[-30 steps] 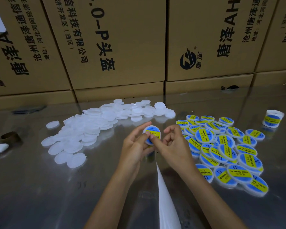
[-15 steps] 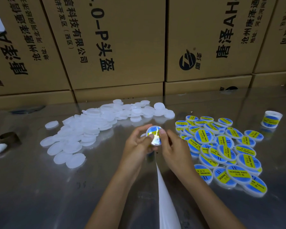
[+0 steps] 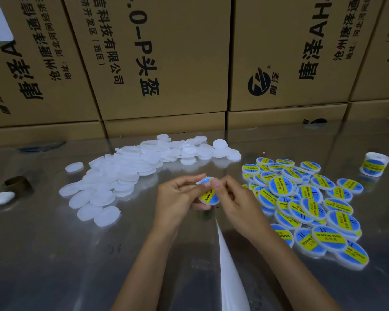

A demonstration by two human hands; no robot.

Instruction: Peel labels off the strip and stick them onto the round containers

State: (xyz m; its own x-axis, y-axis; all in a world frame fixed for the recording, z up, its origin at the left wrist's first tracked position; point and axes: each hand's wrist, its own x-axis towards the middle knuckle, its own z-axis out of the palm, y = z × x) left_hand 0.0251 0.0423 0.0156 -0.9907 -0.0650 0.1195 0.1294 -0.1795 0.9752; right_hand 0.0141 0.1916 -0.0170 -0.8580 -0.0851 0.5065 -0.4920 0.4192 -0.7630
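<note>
Blue-and-yellow labelled containers [image 3: 305, 212] piled right, done; white blank containers [image 3: 121, 176] remain; both hands, left hand [image 3: 177, 198] and right hand [image 3: 231, 198], grip a labelled container [image 3: 208, 196].

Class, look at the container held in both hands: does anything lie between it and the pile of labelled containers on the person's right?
Nothing visible does. The held container sits between the left hand and right hand; only bare table separates it from the labelled pile.

Blue-and-yellow label [image 3: 208, 195] (black lettering); plain white containers [image 3: 112, 176]; brown boxes [image 3: 157, 52].
</note>
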